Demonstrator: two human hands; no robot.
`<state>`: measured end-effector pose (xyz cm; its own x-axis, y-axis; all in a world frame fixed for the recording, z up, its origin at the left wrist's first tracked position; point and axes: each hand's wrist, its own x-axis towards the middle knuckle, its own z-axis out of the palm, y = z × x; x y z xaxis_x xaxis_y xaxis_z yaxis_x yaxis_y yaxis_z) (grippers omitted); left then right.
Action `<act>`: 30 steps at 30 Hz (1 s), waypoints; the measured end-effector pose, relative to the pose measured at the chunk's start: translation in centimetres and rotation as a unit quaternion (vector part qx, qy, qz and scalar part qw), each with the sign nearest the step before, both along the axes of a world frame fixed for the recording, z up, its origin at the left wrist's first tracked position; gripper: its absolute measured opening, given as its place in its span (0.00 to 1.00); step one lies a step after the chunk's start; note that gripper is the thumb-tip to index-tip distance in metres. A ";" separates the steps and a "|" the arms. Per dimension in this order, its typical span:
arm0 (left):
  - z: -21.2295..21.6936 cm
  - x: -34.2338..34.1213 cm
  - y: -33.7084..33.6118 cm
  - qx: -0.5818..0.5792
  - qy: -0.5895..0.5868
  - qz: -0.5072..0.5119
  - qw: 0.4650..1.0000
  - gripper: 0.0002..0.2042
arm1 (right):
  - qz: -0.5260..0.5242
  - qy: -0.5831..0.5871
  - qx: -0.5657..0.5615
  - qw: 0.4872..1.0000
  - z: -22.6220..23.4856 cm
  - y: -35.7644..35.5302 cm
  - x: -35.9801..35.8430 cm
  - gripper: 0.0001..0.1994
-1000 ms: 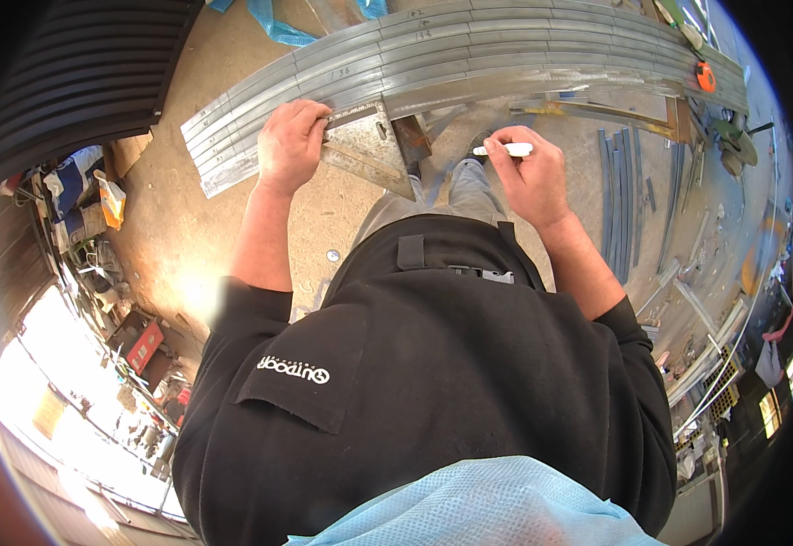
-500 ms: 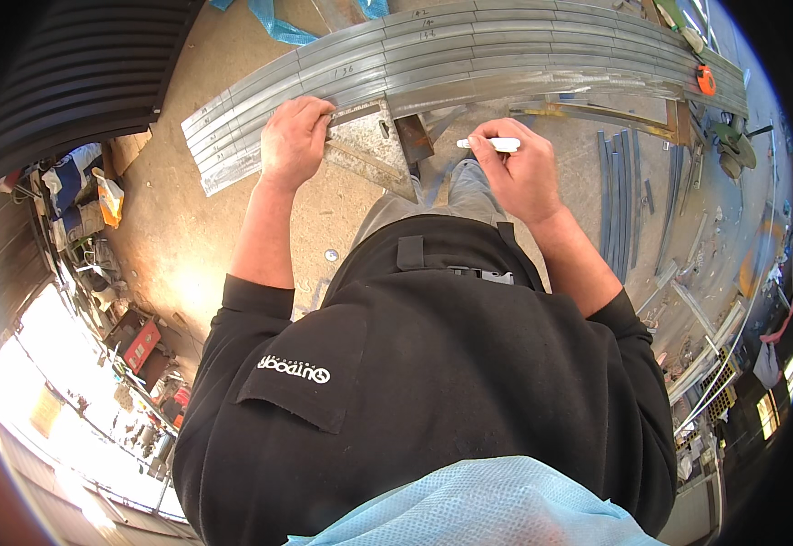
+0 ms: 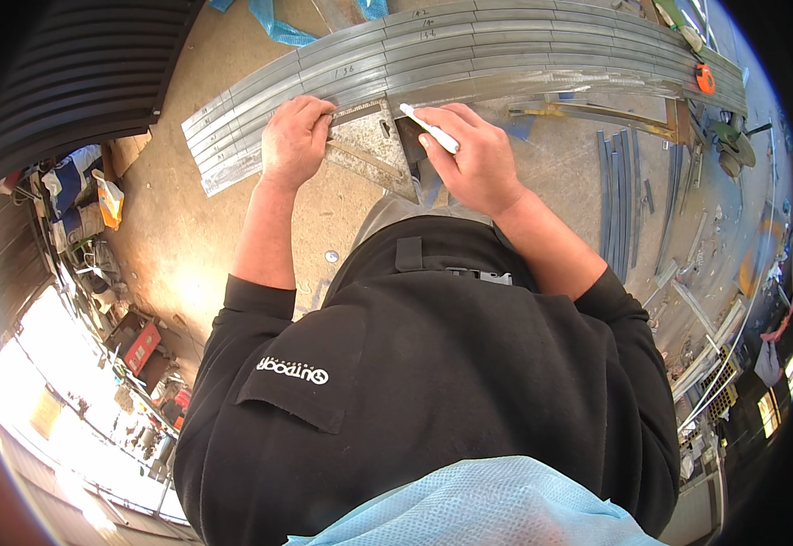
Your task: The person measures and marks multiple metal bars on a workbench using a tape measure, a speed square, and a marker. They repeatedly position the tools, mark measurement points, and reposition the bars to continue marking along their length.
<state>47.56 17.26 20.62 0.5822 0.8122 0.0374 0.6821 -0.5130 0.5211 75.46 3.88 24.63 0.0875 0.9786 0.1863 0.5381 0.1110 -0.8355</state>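
**Inspector A:** Risk first. The metal square (image 3: 374,146) lies flat against the lower edge of the grey steel strips (image 3: 469,50), held only by the left hand (image 3: 294,141). If that hand eases off, I judge the square could pivot and any line drawn would run off true. The white marker (image 3: 430,128) sits at the square's 3 o'clock edge; a tip that wanders from the edge would give the same fault.

**Inspector B:** Condition of the square?

**Inspector A:** Flat triangular plate, dull grey, scuffed and speckled, one side flush to the strips, point toward 5 o'clock.

**Inspector B:** Hands?

**Inspector A:** Left fingers curled down, pressing the square's 9 o'clock corner. Right hand (image 3: 478,164) closed round the marker, tip toward 10 o'clock.

**Inspector B:** Surroundings?

**Inspector A:** Concrete floor (image 3: 187,237); loose bars (image 3: 620,196) at 3 o'clock; an orange tape measure (image 3: 705,78) at 2 o'clock on the strips.
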 end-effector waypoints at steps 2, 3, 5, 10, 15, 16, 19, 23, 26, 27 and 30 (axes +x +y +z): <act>0.0 0.0 0.0 -0.002 -0.005 0.001 1.000 0.05 | 0.004 -0.009 -0.003 1.000 -0.2 0.2 -0.3 0.15; 0.0 0.0 0.0 -0.003 -0.008 0.002 1.000 0.05 | 0.006 -0.014 -0.005 1.000 -0.3 0.2 -0.4 0.15; 0.0 0.0 0.0 -0.005 -0.007 0.002 1.000 0.05 | 0.007 -0.028 0.000 1.000 -0.5 0.3 -0.6 0.15; 0.2 0.1 0.1 -0.006 0.001 0.001 1.000 0.05 | 0.006 -0.038 -0.006 0.999 -0.6 0.5 -0.9 0.16; 0.5 0.0 0.2 -0.003 -0.005 -0.008 1.000 0.05 | 0.007 -0.040 -0.003 0.999 -0.5 0.7 -0.9 0.16; 0.5 0.0 0.2 -0.001 -0.008 -0.011 1.000 0.05 | 0.008 -0.040 -0.004 0.999 -0.5 0.7 -0.9 0.16; 0.5 0.0 0.3 0.004 -0.015 -0.017 1.000 0.05 | 0.011 -0.039 -0.011 0.999 -0.3 0.6 -0.8 0.16; 0.5 0.0 0.4 0.002 -0.014 -0.021 1.000 0.05 | 0.012 -0.031 -0.024 0.999 -0.1 0.5 -0.6 0.14; 0.5 0.0 0.3 -0.002 -0.016 -0.018 1.000 0.05 | 0.008 -0.033 -0.012 0.999 -0.1 0.5 -0.6 0.15; 0.5 0.0 0.3 -0.003 -0.017 -0.016 1.000 0.05 | 0.006 -0.036 -0.005 0.999 -0.2 0.5 -0.7 0.16; 0.5 0.0 0.4 -0.003 -0.014 -0.017 1.000 0.05 | 0.009 -0.041 -0.004 0.999 -0.2 0.6 -0.8 0.16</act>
